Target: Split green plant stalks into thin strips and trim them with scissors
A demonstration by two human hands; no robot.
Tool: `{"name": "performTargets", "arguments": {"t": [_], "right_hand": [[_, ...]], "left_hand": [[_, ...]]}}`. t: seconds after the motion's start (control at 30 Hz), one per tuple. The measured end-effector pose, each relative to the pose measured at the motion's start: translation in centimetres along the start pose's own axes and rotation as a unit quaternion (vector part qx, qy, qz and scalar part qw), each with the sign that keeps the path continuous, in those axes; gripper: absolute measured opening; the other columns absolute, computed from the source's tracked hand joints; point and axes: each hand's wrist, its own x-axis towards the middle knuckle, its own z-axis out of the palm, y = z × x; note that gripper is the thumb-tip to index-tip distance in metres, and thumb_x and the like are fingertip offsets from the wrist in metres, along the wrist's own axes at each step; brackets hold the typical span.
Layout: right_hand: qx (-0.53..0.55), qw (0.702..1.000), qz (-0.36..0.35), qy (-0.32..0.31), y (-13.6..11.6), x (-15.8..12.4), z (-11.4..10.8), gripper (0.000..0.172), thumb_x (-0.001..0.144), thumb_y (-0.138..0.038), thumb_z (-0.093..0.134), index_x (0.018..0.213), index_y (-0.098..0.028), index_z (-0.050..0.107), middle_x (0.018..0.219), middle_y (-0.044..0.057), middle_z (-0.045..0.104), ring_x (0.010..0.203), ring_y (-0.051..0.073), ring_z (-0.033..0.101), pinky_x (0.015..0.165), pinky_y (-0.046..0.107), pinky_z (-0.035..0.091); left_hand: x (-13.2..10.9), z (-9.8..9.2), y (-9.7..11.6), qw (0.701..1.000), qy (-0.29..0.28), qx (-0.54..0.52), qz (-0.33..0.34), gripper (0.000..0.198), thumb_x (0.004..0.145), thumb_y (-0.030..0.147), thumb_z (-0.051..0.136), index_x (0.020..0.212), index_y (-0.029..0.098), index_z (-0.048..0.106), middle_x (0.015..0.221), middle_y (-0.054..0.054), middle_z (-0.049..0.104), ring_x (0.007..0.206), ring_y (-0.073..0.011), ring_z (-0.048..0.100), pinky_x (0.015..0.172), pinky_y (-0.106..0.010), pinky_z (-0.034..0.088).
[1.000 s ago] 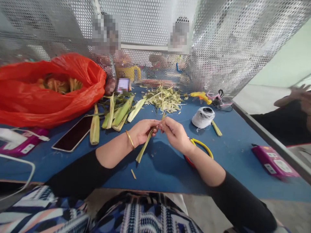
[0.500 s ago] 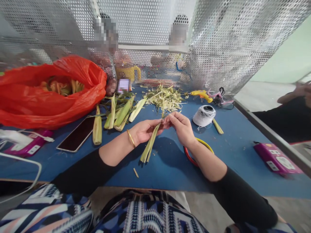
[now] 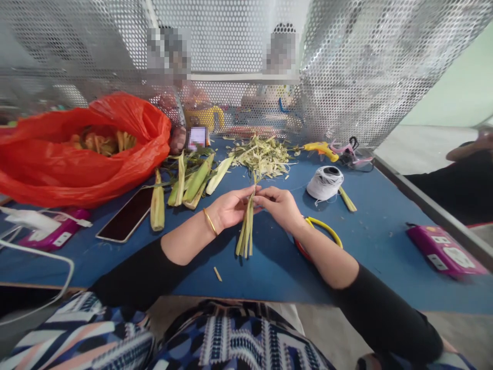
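My left hand (image 3: 233, 206) has its fingers closed round the upper part of a green husk bundle (image 3: 245, 235), whose split strips hang down over the blue table (image 3: 269, 280). My right hand (image 3: 280, 207) pinches at the same bundle from the right, near its narrow top. Both sets of fingertips are close together and partly hide the bundle's neck. Beneath my right forearm lies a tool with red and yellow handles (image 3: 327, 226), partly covered. A cone of white thread (image 3: 325, 183) stands to the right of my right hand.
Husk pieces (image 3: 198, 180) and a shredded heap (image 3: 262, 156) lie behind my hands. At left are a red bag (image 3: 77, 174), a phone (image 3: 127, 216) and a power strip (image 3: 63, 234). A yellow glue gun (image 3: 321, 150) and purple box (image 3: 442, 249) are at right. Mesh panels stand behind.
The husk bundle has swung from a slant to hang nearly upright, its lower ends shifting right. My right hand has moved slightly down and its fingers have shifted on the bundle. The view has turned slightly.
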Motion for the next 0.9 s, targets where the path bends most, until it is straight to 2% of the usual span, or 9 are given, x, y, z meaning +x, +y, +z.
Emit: {"name": "performTargets", "arguments": {"t": [0.17,0.27,0.33,0.53,0.63,0.7,0.8,0.87,0.9], "right_hand": [[0.041,0.998,0.021,-0.033,0.1,0.1,-0.1,0.02,0.075,-0.034,0.063,0.063,-0.018,0.063,0.064,-0.002,0.061,0.063,0.012,0.051,0.063,0.027,0.04],[0.029,0.999,0.009,-0.037,-0.1,0.2,-0.3,0.021,0.077,-0.033,0.059,0.061,-0.019,0.058,0.058,-0.005,0.052,0.059,0.011,0.043,0.06,0.026,0.035],[0.066,0.997,0.022,-0.04,-0.4,0.3,-0.3,0.02,0.076,-0.031,0.057,0.059,-0.019,0.055,0.056,-0.005,0.049,0.058,0.01,0.041,0.058,0.025,0.034],[0.231,0.966,0.108,-0.035,-1.3,0.4,-0.6,0.016,0.068,-0.028,0.061,0.057,-0.02,0.053,0.051,-0.006,0.045,0.056,0.009,0.044,0.07,0.029,0.046],[0.263,0.954,0.137,-0.037,-1.5,0.4,-0.8,0.015,0.066,-0.027,0.063,0.056,-0.019,0.055,0.05,-0.007,0.044,0.052,0.008,0.041,0.071,0.029,0.048],[0.266,0.95,0.16,-0.039,-1.4,0.4,-0.8,0.014,0.065,-0.025,0.063,0.056,-0.019,0.056,0.049,-0.007,0.044,0.049,0.007,0.04,0.067,0.028,0.049],[0.26,0.944,0.199,-0.047,-1.3,0.4,-0.9,0.011,0.064,-0.023,0.063,0.055,-0.018,0.057,0.046,-0.007,0.042,0.046,0.006,0.039,0.06,0.025,0.047],[0.256,0.941,0.216,-0.053,-1.3,0.4,-0.9,0.01,0.062,-0.021,0.062,0.055,-0.018,0.057,0.045,-0.008,0.042,0.044,0.005,0.039,0.057,0.024,0.047],[0.255,0.939,0.225,-0.055,-1.3,0.5,-0.8,0.009,0.061,-0.02,0.061,0.055,-0.017,0.057,0.045,-0.008,0.042,0.043,0.005,0.039,0.056,0.023,0.047]], "left_hand": [[0.2,-0.2,-0.1,1.0,0.013,0.018,-0.007,0.016,0.089,0.015,0.057,0.076,0.013,0.067,0.066,-0.002,0.063,0.056,-0.0103,0.061,0.064,-0.027,0.055],[0.2,-0.2,-0.1,0.999,0.033,0.028,0.001,0.017,0.089,0.017,0.057,0.075,0.013,0.067,0.059,-0.001,0.061,0.049,-0.0091,0.057,0.053,-0.022,0.05],[0.2,0.0,-0.2,0.999,0.041,0.033,0.005,0.02,0.09,0.017,0.055,0.074,0.013,0.066,0.055,0.0,0.059,0.044,-0.0089,0.055,0.046,-0.02,0.046],[-0.2,0.6,-0.7,0.995,0.06,0.074,0.017,0.017,0.09,0.01,0.051,0.077,0.013,0.061,0.052,0.001,0.059,0.04,-0.0088,0.053,0.043,-0.019,0.044],[-0.2,0.6,-1.4,0.988,0.094,0.101,0.069,0.014,0.085,0.007,0.057,0.075,0.016,0.053,0.049,0.004,0.056,0.038,-0.0082,0.051,0.043,-0.019,0.043],[-0.1,0.4,-1.9,0.975,0.129,0.143,0.112,0.017,0.081,0.006,0.061,0.075,0.018,0.05,0.048,0.006,0.054,0.038,-0.0082,0.051,0.043,-0.018,0.041],[0.1,0.1,-2.5,0.947,0.141,0.246,0.153,0.018,0.077,0.007,0.064,0.077,0.019,0.05,0.05,0.006,0.056,0.042,-0.0091,0.052,0.045,-0.019,0.041],[0.3,-0.2,-2.7,0.907,0.137,0.355,0.183,0.015,0.075,0.01,0.064,0.075,0.019,0.051,0.054,0.005,0.058,0.047,-0.0104,0.054,0.048,-0.021,0.041],[0.3,-0.4,-2.8,0.873,0.135,0.422,0.206,0.013,0.075,0.012,0.064,0.073,0.019,0.053,0.056,0.003,0.059,0.05,-0.0113,0.055,0.051,-0.022,0.042]]}}
